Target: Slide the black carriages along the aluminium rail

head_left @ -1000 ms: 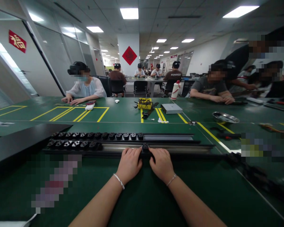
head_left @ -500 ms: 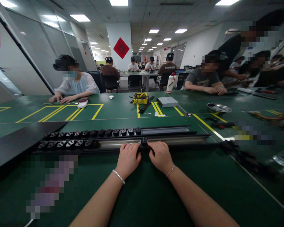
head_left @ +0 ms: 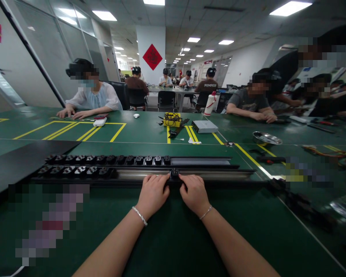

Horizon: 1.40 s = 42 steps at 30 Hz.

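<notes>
Two long black rails lie across the green table in front of me. The near rail (head_left: 213, 175) carries a row of black socket modules (head_left: 75, 170) at its left end and a bare metal channel to the right. The far rail (head_left: 202, 161) holds a longer row of the same modules. My left hand (head_left: 153, 193) and my right hand (head_left: 194, 192) rest side by side on the near rail's front edge. Their curled fingers press on one small black socket module (head_left: 174, 174) sitting in the channel between them.
A black panel (head_left: 20, 161) lies at the left. A metal bowl (head_left: 266, 137), a grey box (head_left: 204, 126) and a yellow box (head_left: 172, 120) with cables stand farther back. Tools and dark parts lie at the right. Several other people sit at the far tables.
Both hands stay on the small module in the near rail. The view has shifted slightly; the hands and rails have barely moved.
</notes>
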Motion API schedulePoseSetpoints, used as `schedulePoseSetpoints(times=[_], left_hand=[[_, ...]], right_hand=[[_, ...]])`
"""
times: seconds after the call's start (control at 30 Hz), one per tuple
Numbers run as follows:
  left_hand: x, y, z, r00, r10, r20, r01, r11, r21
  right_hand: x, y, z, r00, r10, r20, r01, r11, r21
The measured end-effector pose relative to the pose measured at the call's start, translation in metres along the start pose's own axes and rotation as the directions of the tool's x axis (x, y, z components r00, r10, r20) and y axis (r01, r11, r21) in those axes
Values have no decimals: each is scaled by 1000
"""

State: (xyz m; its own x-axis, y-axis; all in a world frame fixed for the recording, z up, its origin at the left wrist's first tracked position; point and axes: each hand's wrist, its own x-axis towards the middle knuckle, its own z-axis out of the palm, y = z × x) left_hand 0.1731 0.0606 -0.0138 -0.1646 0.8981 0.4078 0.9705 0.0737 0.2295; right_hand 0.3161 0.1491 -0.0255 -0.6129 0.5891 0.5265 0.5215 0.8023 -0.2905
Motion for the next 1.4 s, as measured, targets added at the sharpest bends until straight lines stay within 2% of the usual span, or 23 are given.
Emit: schedulePoseSetpoints(times=[1.13, 1.27, 1.4], left_hand=[[0, 0, 3, 1000, -8, 18, 8, 1000, 24], [0, -1, 3, 1000, -13, 25, 12, 999, 30], [1, -1, 1, 999, -17, 38, 16, 999, 27]], right_hand=[[1, 0, 0, 1000, 26, 9, -25, 999, -28], [2, -1, -2, 999, 39, 33, -38, 999, -29], [3, -4, -7, 993, 39, 108, -32, 997, -65]])
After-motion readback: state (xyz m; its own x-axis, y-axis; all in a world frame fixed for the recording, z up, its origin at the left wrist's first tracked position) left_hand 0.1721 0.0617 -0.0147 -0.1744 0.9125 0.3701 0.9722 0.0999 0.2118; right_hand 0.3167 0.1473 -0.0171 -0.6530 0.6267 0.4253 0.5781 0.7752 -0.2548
